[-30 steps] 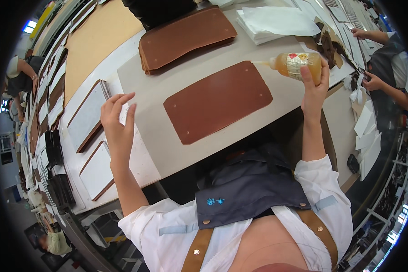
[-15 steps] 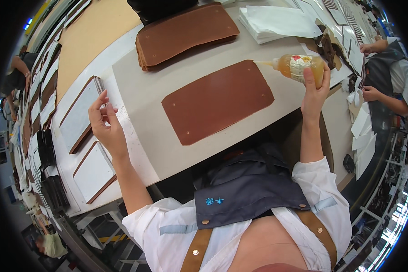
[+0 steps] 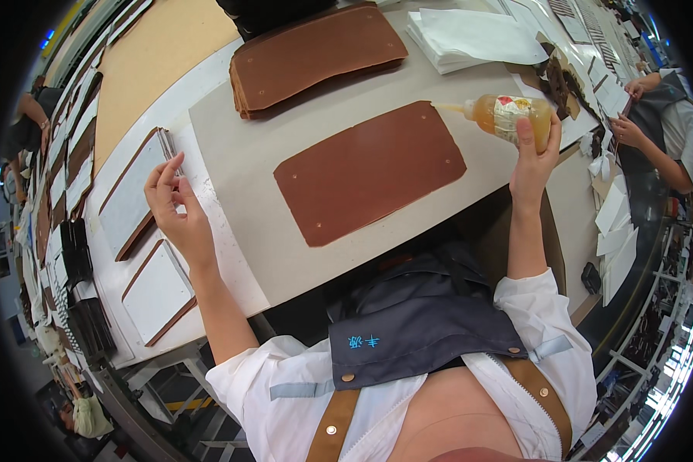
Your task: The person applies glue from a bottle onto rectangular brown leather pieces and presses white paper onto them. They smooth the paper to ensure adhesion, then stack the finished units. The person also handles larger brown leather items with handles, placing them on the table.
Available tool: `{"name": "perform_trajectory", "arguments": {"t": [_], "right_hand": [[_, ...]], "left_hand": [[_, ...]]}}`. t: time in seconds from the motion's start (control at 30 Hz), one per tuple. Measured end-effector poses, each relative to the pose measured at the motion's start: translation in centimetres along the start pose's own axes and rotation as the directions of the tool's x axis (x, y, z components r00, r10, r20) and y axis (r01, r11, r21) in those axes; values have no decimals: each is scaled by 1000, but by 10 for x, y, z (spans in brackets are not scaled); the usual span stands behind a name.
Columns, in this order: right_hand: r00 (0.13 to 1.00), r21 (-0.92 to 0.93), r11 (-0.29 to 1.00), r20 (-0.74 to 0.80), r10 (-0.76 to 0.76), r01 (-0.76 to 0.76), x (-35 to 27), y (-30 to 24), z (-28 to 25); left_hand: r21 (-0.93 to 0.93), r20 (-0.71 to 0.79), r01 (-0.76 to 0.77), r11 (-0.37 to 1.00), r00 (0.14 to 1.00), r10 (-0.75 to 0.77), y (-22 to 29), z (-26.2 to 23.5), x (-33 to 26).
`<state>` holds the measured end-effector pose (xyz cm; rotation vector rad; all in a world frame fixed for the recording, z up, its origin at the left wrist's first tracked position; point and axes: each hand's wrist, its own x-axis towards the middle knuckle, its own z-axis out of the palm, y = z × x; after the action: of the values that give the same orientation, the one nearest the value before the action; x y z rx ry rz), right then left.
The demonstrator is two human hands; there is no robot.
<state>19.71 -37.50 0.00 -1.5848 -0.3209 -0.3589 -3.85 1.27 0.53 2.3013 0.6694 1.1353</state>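
Observation:
My right hand (image 3: 533, 158) is wrapped round a clear squeeze bottle (image 3: 545, 123) of amber liquid, tilted on its side. Its thin pale nozzle points left, near the upper right corner of a brown leather panel (image 3: 369, 173). That panel lies flat on a grey board (image 3: 242, 250) in front of me, with small round holes near its corners. To the left of the board, my left hand (image 3: 179, 196) hovers with bent fingers apart and nothing visible in it. Close by that hand are white-topped stacks (image 3: 135, 196) with brown edges.
A thick pile of brown leather panels (image 3: 319, 58) sits at the far side, beside a black object (image 3: 266, 14). White sheets (image 3: 473, 38) are stacked at the back right, near dark scraps (image 3: 554, 81). Another person (image 3: 666, 123) works at the far right.
My left hand has shifted slightly left. The bottle stays almost where it was in my right hand. The person at the far right has moved both hands.

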Motion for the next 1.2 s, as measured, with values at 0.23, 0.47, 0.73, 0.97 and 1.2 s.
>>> {"name": "perform_trajectory", "arguments": {"t": [0.23,0.47,0.73,0.97,1.2], "right_hand": [[1000,10,1000,-5,6,-6,-2,0,1],[1000,-24,1000,14,-11,11,-7,-1,3],[998,-71,997,61,-28,33,-20,-11,17],[991,-34,999,133,-33,38,-33,-18,33],[975,7,998,214,-56,55,-44,-24,51]], "left_hand": [[-16,1,-1,1000,1000,1,1,1,0],[-13,1,3,1000,1000,-3,0,1,0],[-24,-2,-8,1000,1000,7,1,0,0],[-16,-6,-17,1000,1000,17,2,-1,0],[-26,-1,-8,1000,1000,8,1,-3,0]]}}
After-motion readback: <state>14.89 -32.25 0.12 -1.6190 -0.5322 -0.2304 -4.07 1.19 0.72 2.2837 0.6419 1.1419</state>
